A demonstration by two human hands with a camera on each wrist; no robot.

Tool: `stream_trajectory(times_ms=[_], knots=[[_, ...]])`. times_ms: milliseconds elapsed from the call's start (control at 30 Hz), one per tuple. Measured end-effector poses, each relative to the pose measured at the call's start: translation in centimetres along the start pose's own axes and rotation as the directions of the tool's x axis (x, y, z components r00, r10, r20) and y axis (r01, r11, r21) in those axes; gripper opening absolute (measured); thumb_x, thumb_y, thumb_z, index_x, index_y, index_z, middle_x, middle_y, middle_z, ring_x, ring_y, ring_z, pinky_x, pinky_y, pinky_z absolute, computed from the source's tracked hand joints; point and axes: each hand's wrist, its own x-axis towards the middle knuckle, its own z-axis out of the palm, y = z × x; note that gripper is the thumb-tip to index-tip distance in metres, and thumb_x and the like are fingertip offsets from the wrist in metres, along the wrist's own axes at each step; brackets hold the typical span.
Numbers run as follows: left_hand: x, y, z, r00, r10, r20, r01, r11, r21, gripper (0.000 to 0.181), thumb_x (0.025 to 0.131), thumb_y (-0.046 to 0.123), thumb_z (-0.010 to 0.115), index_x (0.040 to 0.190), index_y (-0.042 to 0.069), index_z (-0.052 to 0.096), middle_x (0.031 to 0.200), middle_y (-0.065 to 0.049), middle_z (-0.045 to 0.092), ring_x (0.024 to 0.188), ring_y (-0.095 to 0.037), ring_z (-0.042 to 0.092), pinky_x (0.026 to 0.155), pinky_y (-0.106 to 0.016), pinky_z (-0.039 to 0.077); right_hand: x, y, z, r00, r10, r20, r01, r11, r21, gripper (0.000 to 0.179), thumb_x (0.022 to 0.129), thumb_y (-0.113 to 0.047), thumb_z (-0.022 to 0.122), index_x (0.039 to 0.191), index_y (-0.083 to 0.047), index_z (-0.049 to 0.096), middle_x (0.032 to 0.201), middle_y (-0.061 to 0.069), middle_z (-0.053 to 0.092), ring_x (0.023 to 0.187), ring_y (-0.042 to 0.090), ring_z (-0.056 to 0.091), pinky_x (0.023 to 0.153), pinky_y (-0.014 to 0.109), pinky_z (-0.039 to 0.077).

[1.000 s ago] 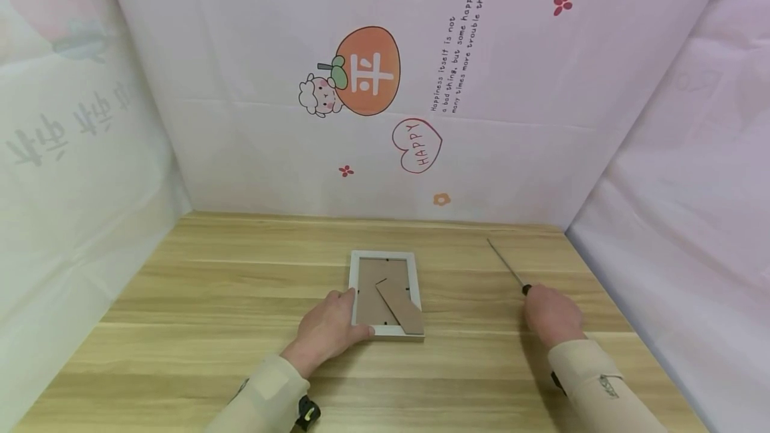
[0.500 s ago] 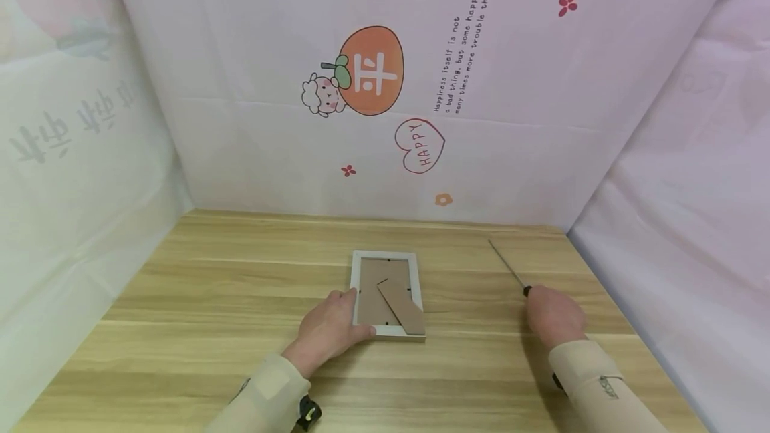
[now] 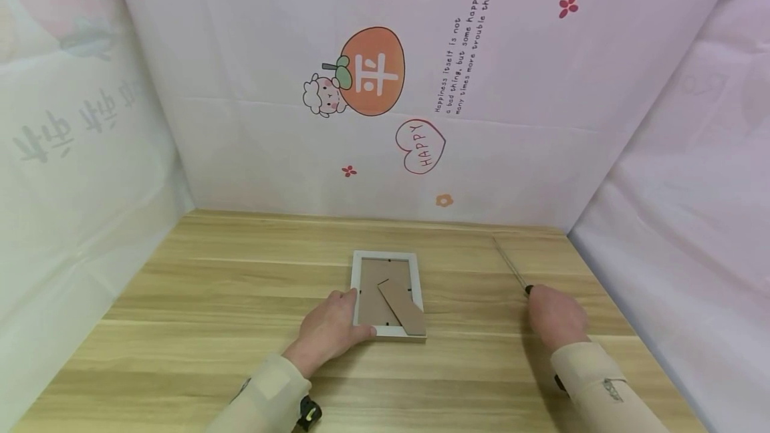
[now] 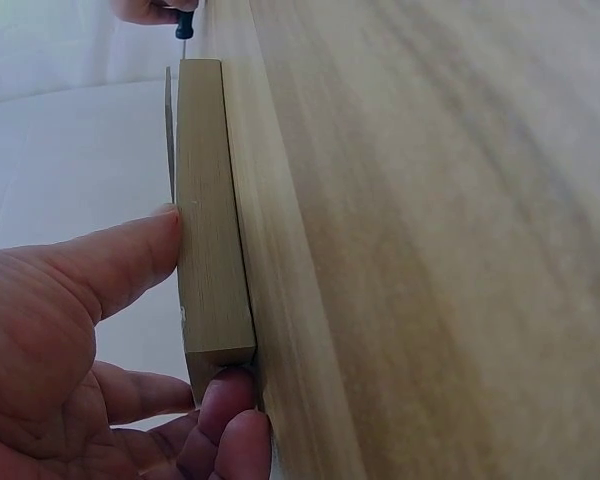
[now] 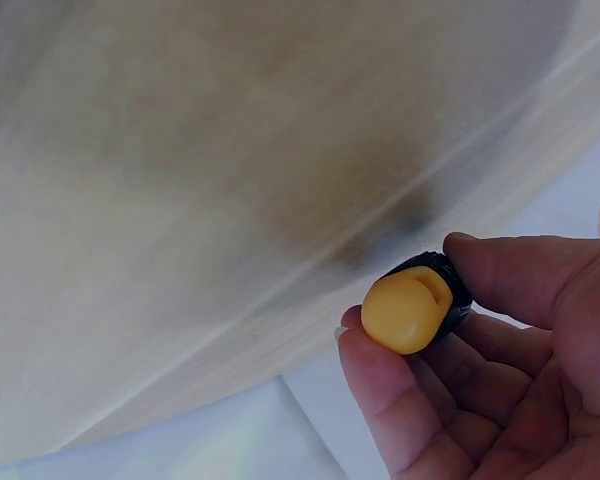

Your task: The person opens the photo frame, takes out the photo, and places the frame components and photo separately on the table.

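Observation:
A picture frame (image 3: 373, 299) lies face down on the wooden table, its brown backing and angled stand (image 3: 404, 306) facing up. Small dark tabs show around the backing. My left hand (image 3: 329, 326) grips the frame's near left corner; in the left wrist view the thumb (image 4: 140, 255) presses the edge and the fingertips curl at the corner. To the right, my right hand (image 3: 556, 316) holds a screwdriver (image 3: 511, 267), its long thin shaft pointing away towards the back wall. The handle's yellow end (image 5: 402, 312) shows in the right wrist view, between thumb and fingers. The screwdriver is apart from the frame.
The wood-grain table (image 3: 210, 299) is bounded by a white printed sheet (image 3: 271, 152) at the back and plain-looking sheets on both sides. A dark wrist strap (image 3: 309, 413) shows at the left sleeve.
The screwdriver's tip has swung slightly to the right, and the right hand has shifted a little that way. The left hand and the frame hold their place.

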Motion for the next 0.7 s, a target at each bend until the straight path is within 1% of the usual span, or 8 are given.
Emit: stream_trajectory(times_ms=[100, 200, 333, 400, 700], knots=[[0.0, 0.1, 0.0, 1.0, -0.001, 0.001, 0.001, 1.0, 0.001, 0.09, 0.085, 0.049, 0.082, 0.15, -0.004, 0.05, 0.144, -0.026, 0.057, 0.127, -0.042, 0.061, 0.099, -0.055, 0.055, -0.2, -0.1, -0.2, 0.999, -0.025, -0.035, 0.025, 1.0, 0.0, 0.022, 0.099, 0.004, 0.044, 0.085, -0.001, 0.06, 0.08, 0.02, 0.066, 0.069, 0.033, 0.062, 0.05, 0.052, 0.053], [0.0, 0.1, 0.0, 1.0, -0.001, 0.001, 0.001, 1.0, 0.002, 0.09, 0.085, 0.049, 0.082, 0.15, -0.004, 0.05, 0.143, -0.026, 0.057, 0.126, -0.042, 0.061, 0.098, -0.055, 0.055, -0.3, -0.5, -0.5, 0.998, -0.029, -0.064, 0.029, 1.0, 0.008, 0.025, 0.102, 0.001, 0.043, 0.085, -0.002, 0.061, 0.08, 0.02, 0.066, 0.068, 0.032, 0.062, 0.05, 0.053, 0.053], [0.0, 0.1, 0.0, 1.0, 0.0, -0.001, 0.0, 1.0, 0.0, 0.089, 0.085, 0.049, 0.082, 0.15, -0.004, 0.05, 0.143, -0.026, 0.057, 0.125, -0.042, 0.061, 0.098, -0.056, 0.055, -0.5, -1.1, -1.0, 0.997, -0.029, -0.065, 0.03, 0.999, 0.018, 0.023, 0.102, 0.0, 0.042, 0.089, -0.001, 0.06, 0.082, 0.021, 0.066, 0.07, 0.033, 0.063, 0.052, 0.054, 0.054], [0.0, 0.1, 0.0, 1.0, 0.001, -0.002, -0.001, 1.0, 0.0, 0.089, 0.085, 0.049, 0.082, 0.149, -0.004, 0.05, 0.143, -0.026, 0.057, 0.125, -0.042, 0.062, 0.097, -0.056, 0.055, -0.5, -1.5, -1.1, 0.998, -0.029, -0.062, 0.03, 0.999, 0.017, 0.021, 0.101, 0.001, 0.041, 0.09, 0.0, 0.059, 0.083, 0.021, 0.066, 0.071, 0.034, 0.063, 0.053, 0.054, 0.054], [0.0, 0.1, 0.1, 1.0, -0.004, 0.001, 0.004, 1.0, 0.001, 0.089, 0.086, 0.049, 0.082, 0.15, -0.003, 0.049, 0.145, -0.026, 0.056, 0.127, -0.043, 0.061, 0.098, -0.056, 0.055, -0.9, -2.6, -0.9, 0.992, -0.069, -0.11, 0.07, 0.998, 0.005, 0.018, 0.101, 0.001, 0.043, 0.088, 0.001, 0.056, 0.076, 0.016, 0.061, 0.068, 0.033, 0.063, 0.051, 0.052, 0.053]])
